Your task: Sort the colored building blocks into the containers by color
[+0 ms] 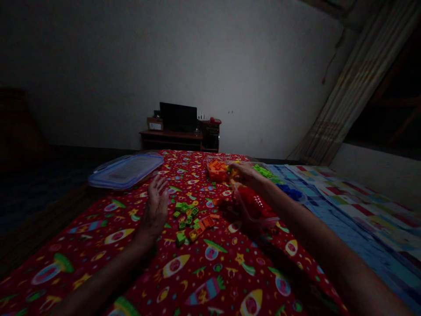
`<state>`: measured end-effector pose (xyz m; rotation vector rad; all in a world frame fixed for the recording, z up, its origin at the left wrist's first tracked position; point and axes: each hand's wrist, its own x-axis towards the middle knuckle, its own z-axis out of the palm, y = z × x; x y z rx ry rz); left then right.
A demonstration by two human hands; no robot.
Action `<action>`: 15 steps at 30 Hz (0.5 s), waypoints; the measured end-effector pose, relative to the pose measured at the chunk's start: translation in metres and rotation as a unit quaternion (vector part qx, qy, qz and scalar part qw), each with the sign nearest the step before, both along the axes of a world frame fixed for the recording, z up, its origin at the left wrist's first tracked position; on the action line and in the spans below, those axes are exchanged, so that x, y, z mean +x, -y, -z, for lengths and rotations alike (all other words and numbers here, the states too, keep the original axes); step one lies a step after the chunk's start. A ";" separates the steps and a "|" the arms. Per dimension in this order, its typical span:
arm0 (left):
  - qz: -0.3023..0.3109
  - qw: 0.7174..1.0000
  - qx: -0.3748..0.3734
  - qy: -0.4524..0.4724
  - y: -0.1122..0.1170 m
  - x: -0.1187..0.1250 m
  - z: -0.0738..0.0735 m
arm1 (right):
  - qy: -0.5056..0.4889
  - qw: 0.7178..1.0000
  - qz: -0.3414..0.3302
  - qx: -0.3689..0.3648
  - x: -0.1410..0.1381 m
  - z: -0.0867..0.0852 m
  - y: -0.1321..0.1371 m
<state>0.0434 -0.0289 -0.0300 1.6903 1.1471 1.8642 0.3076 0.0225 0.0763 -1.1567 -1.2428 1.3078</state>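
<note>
My left hand (156, 205) is held above the cloth with its fingers stretched out and nothing in it. Just right of it lies a loose pile of green building bricks (184, 210) and orange bricks (205, 223), with a few yellow ones among them. My right hand (242, 171) reaches to the far containers, its fingers curled down at some yellow bricks (232, 167); what they grip is hard to make out in the dim light. Near that hand are orange bricks (217, 167) in a clear box and a clear tub (253, 219) of red bricks under my forearm.
Green bricks (263, 171) and blue bricks (290, 192) sit in containers farther right. A clear lid with a blue rim (128, 171) lies at the left edge of the red patterned cloth (204, 289). A desk with a monitor (178, 116) stands against the wall.
</note>
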 end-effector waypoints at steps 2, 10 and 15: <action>-0.017 0.999 -0.028 -0.004 -0.007 -0.009 0.009 | 0.056 0.996 0.064 0.003 0.025 -0.009 -0.022; -0.054 0.992 -0.106 -0.034 -0.008 -0.025 0.030 | 0.164 0.973 0.146 -0.068 0.078 0.000 -0.074; -0.064 0.989 -0.124 -0.040 -0.010 -0.029 0.033 | 0.188 0.973 0.113 -0.071 0.092 -0.001 -0.085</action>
